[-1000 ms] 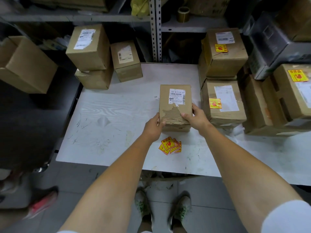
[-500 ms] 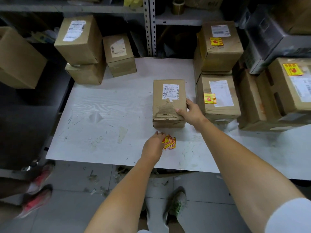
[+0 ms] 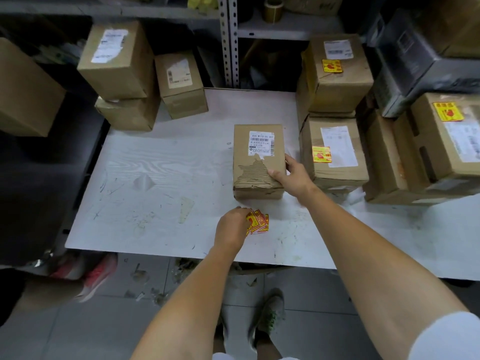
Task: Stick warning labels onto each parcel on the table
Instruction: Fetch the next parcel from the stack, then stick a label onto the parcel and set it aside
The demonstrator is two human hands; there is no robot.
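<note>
Yellow-and-red warning labels point(image 3: 259, 222) lie fanned under the curled fingers point(image 3: 242, 213) of the left hand point(image 3: 232, 227); whether they pinch one yet, I cannot tell. The right hand point(image 3: 293, 175) clamps thumb and fingers on the unlabelled parcel point(image 3: 255, 165), at twelve o'clock from the pile, mid-bench point(image 3: 155, 178). A label is being picked up. The next move probably calls for freeing a single label and pressing it flat beside the shipping slip point(image 3: 261, 142).

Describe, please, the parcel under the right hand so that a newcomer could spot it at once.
On the white table, one small brown parcel lies alone near the middle, gripped by the right hand. Unlike the parcels stacked to its right, it bears no yellow label, and its top is torn to the corrugation.
</note>
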